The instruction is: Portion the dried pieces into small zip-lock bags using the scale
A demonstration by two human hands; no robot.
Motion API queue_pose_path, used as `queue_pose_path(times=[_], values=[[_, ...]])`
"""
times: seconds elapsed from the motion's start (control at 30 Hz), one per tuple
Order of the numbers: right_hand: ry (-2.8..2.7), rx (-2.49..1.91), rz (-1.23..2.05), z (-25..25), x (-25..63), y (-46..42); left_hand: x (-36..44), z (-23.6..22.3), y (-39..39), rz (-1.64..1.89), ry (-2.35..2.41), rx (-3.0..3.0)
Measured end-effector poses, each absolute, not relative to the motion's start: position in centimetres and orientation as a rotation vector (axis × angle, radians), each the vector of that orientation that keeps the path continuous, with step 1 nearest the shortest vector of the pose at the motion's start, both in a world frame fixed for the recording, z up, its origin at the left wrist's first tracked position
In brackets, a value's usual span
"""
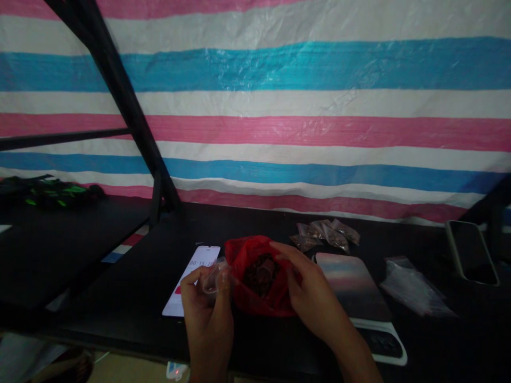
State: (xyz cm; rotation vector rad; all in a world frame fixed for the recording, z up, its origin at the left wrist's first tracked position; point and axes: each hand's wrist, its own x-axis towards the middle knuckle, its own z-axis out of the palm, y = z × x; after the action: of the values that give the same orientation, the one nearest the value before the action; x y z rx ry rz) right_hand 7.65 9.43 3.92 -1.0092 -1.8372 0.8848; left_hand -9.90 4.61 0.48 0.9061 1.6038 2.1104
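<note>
Striped plastic sheeting [303, 106] in pink, white and blue hangs behind a black tabletop [131, 287], dimly lit; my left hand [205, 298] pinches a small clear plastic bag [213, 276] between thumb and fingertips, closed on it, just left of the red bag; my right hand [307, 290] rests on the right rim of a crumpled red plastic bag [251, 298], fingers curled over the edge and gripping it, thumb towards the opening; inside that red bag sits a heap of dark brown pieces [255, 279] with a small clear cup [266, 272] lying on top; the red bag stands on the tabletop between my two hands, touching both; just beside my left hand lies a white smartphone [187, 287] with a timer on its lit screen, partly hidden by my knuckles; to the right of my right hand is a flat digital scale with a shiny metal plate [353, 282]; behind the scale, near the sheeting, lie several small filled clear packets [325, 234]; further right, a loose pile of empty clear bags [413, 290], and a dark phone [473, 255] near the far edge; a black metal frame [120, 90] slants across the left, and something black and green [48, 190] rests on a lower shelf there
</note>
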Motion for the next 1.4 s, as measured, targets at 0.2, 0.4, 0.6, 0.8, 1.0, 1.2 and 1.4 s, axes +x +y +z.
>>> queue_pose_path(times=[0.2,0.4,0.6,0.8,1.0,1.2,1.4], values=[[-1.96,-1.072,0.864,4.1,6.9,9.2,-9.8,0.0,4.4,2.061,1.605,1.003],[-2.084,-1.224,0.805,3.4,6.1,9.4,-10.4,-0.5,4.3,1.993,1.671,1.144],[-2.101,-1.325,0.757,3.6,5.5,9.6,-10.9,-0.3,4.1,1.7,1.859,1.14],[-2.132,-1.391,0.694,3.8,5.5,10.0,-10.6,0.0,3.6,1.5,1.901,1.172],[-2.098,-1.426,0.601,3.1,4.8,10.5,-8.5,0.1,2.7,1.445,1.905,1.061],[-2.076,-1.342,0.825,3.4,4.6,10.1,-7.8,0.6,3.3,1.54,1.786,0.992],[-2.012,-1.396,0.784,3.3,5.3,10.2,-8.2,1.3,4.1,1.7,1.735,0.902]])
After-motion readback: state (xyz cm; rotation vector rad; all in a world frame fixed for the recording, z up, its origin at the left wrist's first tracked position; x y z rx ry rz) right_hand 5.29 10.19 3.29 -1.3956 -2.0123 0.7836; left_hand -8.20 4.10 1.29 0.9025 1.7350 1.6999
